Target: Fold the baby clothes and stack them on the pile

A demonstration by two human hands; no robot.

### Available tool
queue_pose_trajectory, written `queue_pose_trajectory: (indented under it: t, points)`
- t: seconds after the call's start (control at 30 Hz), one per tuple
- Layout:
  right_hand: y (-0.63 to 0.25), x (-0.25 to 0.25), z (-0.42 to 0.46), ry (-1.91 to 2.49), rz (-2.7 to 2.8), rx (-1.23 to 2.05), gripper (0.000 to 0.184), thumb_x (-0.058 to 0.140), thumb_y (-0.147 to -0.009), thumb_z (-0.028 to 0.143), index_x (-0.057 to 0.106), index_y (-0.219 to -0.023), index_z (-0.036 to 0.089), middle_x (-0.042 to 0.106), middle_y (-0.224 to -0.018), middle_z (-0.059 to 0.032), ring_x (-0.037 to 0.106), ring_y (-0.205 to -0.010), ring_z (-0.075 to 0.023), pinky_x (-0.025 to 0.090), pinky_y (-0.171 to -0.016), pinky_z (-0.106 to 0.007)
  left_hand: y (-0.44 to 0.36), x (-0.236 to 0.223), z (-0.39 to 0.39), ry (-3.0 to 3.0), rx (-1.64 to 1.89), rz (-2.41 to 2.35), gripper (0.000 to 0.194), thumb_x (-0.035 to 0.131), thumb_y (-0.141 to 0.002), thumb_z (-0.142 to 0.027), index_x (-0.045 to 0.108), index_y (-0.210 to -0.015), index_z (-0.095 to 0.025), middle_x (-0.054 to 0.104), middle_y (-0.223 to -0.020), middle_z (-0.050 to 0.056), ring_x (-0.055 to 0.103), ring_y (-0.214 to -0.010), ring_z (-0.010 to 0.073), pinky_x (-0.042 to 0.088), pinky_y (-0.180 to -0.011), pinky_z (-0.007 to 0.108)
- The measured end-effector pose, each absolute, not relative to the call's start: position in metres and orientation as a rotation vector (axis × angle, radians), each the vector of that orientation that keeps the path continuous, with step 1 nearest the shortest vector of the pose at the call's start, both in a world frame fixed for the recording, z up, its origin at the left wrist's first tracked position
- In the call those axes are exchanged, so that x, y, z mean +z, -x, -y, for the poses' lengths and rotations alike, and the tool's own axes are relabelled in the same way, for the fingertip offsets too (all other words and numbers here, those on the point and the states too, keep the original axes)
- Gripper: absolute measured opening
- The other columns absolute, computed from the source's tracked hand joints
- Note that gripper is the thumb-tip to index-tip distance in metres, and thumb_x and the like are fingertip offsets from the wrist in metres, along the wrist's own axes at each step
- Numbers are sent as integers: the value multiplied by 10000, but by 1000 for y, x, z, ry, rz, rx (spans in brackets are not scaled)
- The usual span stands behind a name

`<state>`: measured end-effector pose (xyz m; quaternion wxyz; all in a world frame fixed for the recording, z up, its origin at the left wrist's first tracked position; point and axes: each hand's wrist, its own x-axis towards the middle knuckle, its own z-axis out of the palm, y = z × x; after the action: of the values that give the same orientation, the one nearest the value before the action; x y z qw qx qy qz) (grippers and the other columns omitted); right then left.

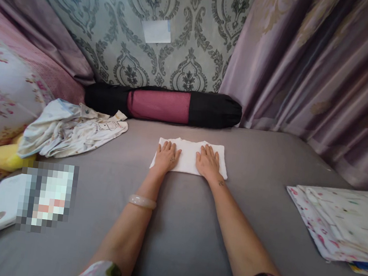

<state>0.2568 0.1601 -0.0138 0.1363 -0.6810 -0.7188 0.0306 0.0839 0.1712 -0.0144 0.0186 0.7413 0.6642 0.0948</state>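
Note:
A white folded cloth (188,156), perhaps a garment, lies flat on the grey sheet (186,228) in front of me. Its far edge is slightly wavy. My left hand (167,156) rests palm down on the cloth's left part, fingers stretched out. On the right part lies my right hand (208,161), also flat with its fingers extended. A strip of white cloth shows between the two hands. Neither hand grips anything.
At left lie a crumpled patterned cloth (77,129), a yellow cushion-like thing (5,156) and a white device (4,203) with cables. Folded printed cloths (344,220) are stacked at right. A black and pink roll (161,105) lies along the wall; curtains (300,67) hang at the sides.

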Motion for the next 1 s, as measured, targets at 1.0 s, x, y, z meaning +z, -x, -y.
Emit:
queue_pose_trajectory:
  t: [1.0]
  points:
    - [-238, -10, -152, 1673, 2294, 162, 524, 226, -995, 263, 365, -1479, 118, 326, -1552, -118, 237, -1448, -222, 104, -1179, -444, -115, -14, -163, -2509, 547, -1708, 525, 287, -930, -118, 327, -1452, -86, 428, -1491, 151, 309, -1428, 197, 210, -1179, 383]
